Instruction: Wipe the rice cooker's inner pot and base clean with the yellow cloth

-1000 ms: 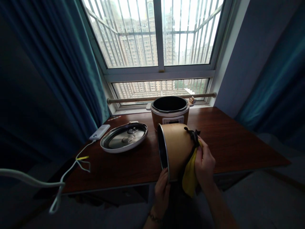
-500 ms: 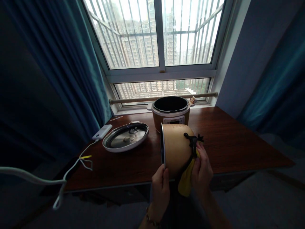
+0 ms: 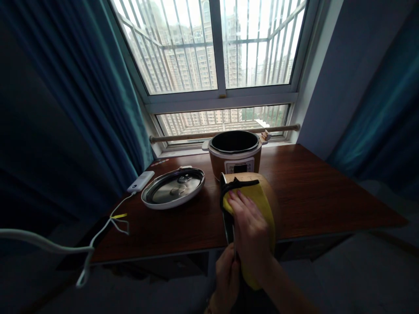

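Note:
A gold-coloured inner pot (image 3: pixel 269 188) lies on its side in the air at the table's front edge, its mouth facing left. My left hand (image 3: pixel 226 272) is closed on the pot's lower rim. With fingers stretched over it, my right hand (image 3: pixel 250 220) presses a yellow cloth with a black edge (image 3: pixel 262 198) against the pot's outer wall near the rim. Part of the cloth hangs down below that hand. Behind the pot stands the pressure cooker body (image 3: pixel 218 163), uncovered and dark inside. Its round lid (image 3: pixel 173 189) rests upside down on the table to the left.
The brown wooden table (image 3: pixel 314 187) stands against a barred window (image 3: pixel 183 56). A white power strip (image 3: pixel 140 182) and its white cable (image 3: pixel 49 246) lie at the left edge. Blue curtains (image 3: pixel 81 87) hang at the side.
My right hand has moved the yellow cloth from the pot's base leftward along its outer wall to the rim. My left hand has shifted slightly down and right, still on the rim.

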`<move>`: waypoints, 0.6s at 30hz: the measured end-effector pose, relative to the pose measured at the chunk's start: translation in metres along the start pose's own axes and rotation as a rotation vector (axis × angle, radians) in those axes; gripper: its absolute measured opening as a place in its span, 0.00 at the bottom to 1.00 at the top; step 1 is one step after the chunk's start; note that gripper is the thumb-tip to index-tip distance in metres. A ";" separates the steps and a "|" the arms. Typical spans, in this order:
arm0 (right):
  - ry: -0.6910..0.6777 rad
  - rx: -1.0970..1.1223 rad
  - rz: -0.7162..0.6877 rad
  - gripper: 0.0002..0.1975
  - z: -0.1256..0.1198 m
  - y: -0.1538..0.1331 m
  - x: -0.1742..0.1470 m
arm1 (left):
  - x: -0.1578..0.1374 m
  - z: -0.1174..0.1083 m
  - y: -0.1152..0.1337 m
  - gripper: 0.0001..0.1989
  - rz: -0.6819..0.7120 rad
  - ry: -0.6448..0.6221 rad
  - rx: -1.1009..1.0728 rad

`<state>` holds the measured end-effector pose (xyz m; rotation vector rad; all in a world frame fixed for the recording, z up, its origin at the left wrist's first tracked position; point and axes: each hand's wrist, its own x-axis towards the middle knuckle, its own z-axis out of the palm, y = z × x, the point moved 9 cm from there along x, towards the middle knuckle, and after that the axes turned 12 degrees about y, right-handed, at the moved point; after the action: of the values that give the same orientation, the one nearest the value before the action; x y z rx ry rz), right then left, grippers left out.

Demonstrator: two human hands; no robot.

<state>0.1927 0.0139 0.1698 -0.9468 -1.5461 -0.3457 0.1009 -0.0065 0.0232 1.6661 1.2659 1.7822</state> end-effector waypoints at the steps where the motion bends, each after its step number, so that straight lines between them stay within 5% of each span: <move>1: -0.007 -0.017 0.026 0.17 0.000 0.005 0.005 | -0.002 -0.001 0.001 0.16 0.044 0.003 0.017; 11: -0.064 -0.040 0.517 0.16 -0.015 0.109 0.010 | -0.024 0.006 0.007 0.15 0.345 -0.016 0.148; 15: 0.099 -0.075 0.726 0.15 -0.045 0.134 -0.004 | -0.035 0.018 0.008 0.17 0.391 -0.059 0.148; 18: 0.265 -0.103 0.746 0.15 -0.080 0.119 -0.008 | -0.039 0.035 0.010 0.18 0.371 -0.095 0.173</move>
<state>0.3331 0.0291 0.1452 -1.4176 -0.8576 -0.0099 0.1448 -0.0310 0.0048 2.1736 1.1551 1.8067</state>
